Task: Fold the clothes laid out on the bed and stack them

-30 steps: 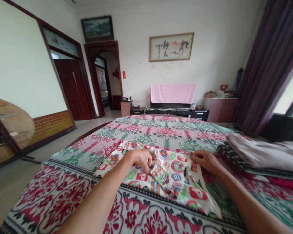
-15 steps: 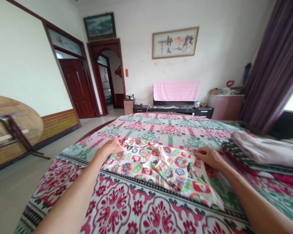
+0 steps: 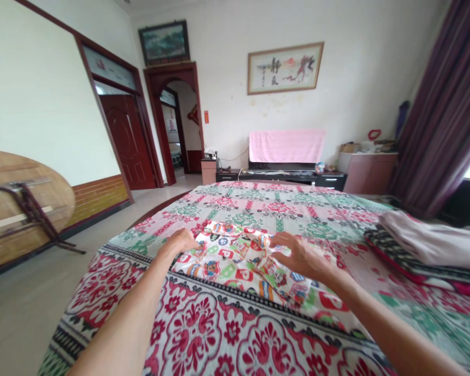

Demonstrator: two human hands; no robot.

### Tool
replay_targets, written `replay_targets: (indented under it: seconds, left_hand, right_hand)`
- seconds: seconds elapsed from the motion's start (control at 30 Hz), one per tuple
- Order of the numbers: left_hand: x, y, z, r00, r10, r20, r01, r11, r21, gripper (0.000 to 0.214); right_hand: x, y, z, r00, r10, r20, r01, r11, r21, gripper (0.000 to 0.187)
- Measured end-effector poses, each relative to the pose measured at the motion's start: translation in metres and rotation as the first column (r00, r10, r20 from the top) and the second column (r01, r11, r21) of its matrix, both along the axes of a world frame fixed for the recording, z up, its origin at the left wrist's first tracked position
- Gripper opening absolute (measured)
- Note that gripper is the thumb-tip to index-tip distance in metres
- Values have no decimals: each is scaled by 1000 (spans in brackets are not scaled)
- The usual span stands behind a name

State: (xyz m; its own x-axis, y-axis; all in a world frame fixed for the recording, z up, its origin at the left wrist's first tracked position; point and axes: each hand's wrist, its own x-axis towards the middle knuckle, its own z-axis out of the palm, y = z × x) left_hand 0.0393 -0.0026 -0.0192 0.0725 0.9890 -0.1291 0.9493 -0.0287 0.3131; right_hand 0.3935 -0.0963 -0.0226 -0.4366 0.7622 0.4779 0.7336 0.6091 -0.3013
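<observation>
The printed cloth (image 3: 227, 256) lies creased on the patterned cover (image 3: 188, 324); it should handle as light and limp, best held by its edges. Left hand (image 3: 183, 241): at left edge, finger closure indeterminable. Right hand (image 3: 297, 254): fingers parted over cloth.

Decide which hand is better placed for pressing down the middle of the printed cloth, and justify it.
Right, probably. The right hand, fingers parted, is over the printed cloth near its middle; the left hand is at the cloth's left edge, farther from that spot.
</observation>
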Motion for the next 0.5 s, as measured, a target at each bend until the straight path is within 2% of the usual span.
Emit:
replay_targets:
  seconds: [0.1, 0.2, 0.27, 0.4, 0.5]
  left_hand:
    - [-2, 0, -1, 997, 73, -36, -73, 997, 7, 32]
    - [-8, -4, 3, 991, 101, 89, -92, 991, -102, 34]
    - [-13, -9, 7, 973, 91, 214, -49, 980, -193, 39]
    - [-26, -16, 15, 911, 13, 412, 123, 945, -302, 43]
    - [-29, -18, 18, 908, -13, 419, 159, 935, -317, 34]
  right_hand:
    - [-8, -3, -7, 994, 56, 93, -49, 996, -74, 17]
    - [-12, 7, -2, 991, 30, 129, -3, 978, -207, 23]
    - [-23, 22, 6, 991, 1, 135, 36, 962, -272, 25]
    - [-71, 67, 12, 993, -53, 109, 75, 975, -208, 26]
    - [-117, 102, 4, 995, -82, 61, 93, 974, -205, 28]
